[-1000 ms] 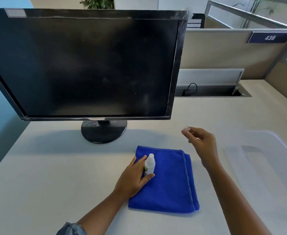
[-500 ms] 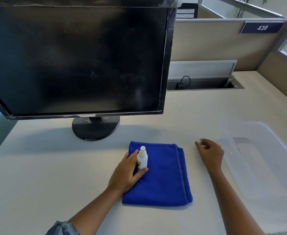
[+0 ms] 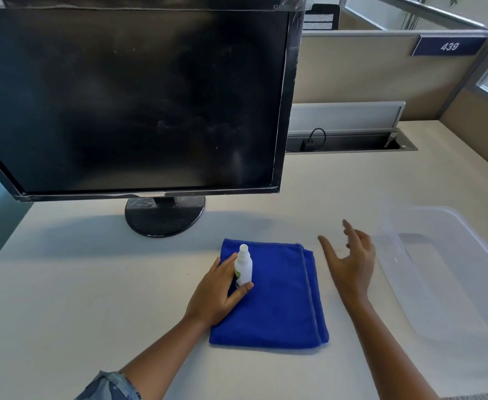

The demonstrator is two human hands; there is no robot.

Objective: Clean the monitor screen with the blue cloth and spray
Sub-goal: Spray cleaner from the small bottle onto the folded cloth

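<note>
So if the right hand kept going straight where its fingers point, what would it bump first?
The right hand points across bare desk, so the way looks free. Farther on, probably the cable slot at the desk's back, though depth is unclear.

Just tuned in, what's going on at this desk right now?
A person is getting set to clean. The left hand grips a small white spray bottle standing upright on the folded blue cloth, which lies flat on the desk. The right hand is open and holds nothing, between the cloth and a clear plastic bin. The monitor screen shows smudges and has not yet been wiped.
</note>
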